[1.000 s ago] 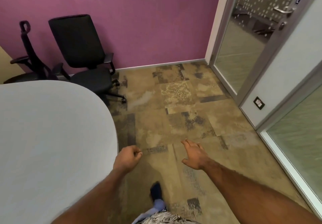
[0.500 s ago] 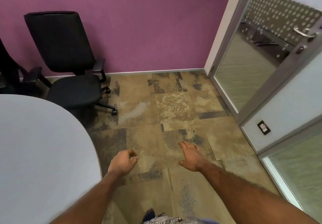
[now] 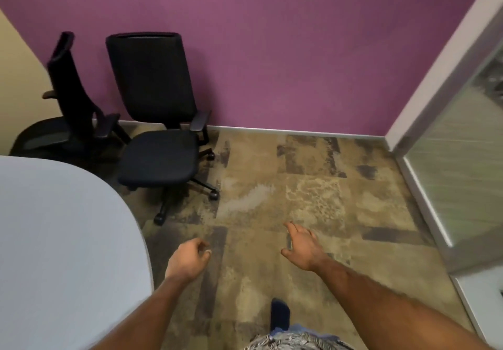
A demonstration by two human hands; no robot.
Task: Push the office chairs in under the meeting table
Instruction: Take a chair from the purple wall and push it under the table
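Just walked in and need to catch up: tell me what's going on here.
A person is walking across the carpet beside the white meeting table, both hands empty. The left hand is loosely curled, the right hand open. Two black office chairs, the nearer chair and the corner chair, stand by the purple wall, not yet pushed in.

A patchy tan-and-grey carpet floor [image 3: 313, 186] carried everything. At ten o'clock a black office chair [image 3: 160, 156] stood on its castors before the purple wall, beside a second black chair [image 3: 68, 120] further toward nine. The pale rounded meeting table [image 3: 62, 240] filled eight o'clock, its top bare. A dark shoe [image 3: 280, 314] rested at six.
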